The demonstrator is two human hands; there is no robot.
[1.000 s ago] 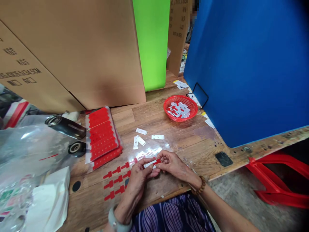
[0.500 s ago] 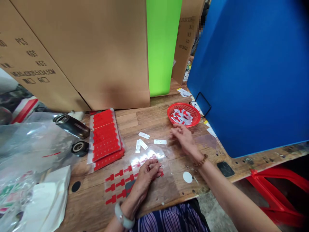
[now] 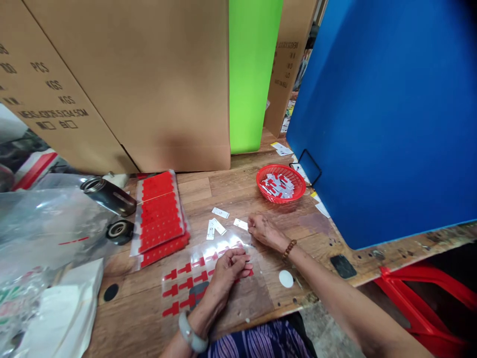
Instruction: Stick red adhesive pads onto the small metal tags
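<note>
My left hand (image 3: 228, 273) rests on a clear sheet of red T-shaped stickers (image 3: 186, 283), its thumb and fingers pressed together; whatever they pinch is too small to make out. My right hand (image 3: 266, 232) has its fingertips at the right end of a small white card (image 3: 241, 224), fingers closed together on it. Three more white cards lie to the left, among them one at the top (image 3: 220, 213). Behind my right hand stands a red basket (image 3: 261, 193) with white cards and red pieces inside.
Stacked red sticker sheets (image 3: 160, 214), a dark bottle (image 3: 112, 197) and its lid (image 3: 119, 230) sit left, beside plastic bags. Cardboard (image 3: 149, 89) and a green panel (image 3: 253, 74) rise behind. A blue panel (image 3: 383, 124) and wire stand (image 3: 311, 166) are right.
My right hand has moved from beside the basket down and left to the nearest white card. My left hand has stayed on the sticker sheet. The view has shifted slightly.
</note>
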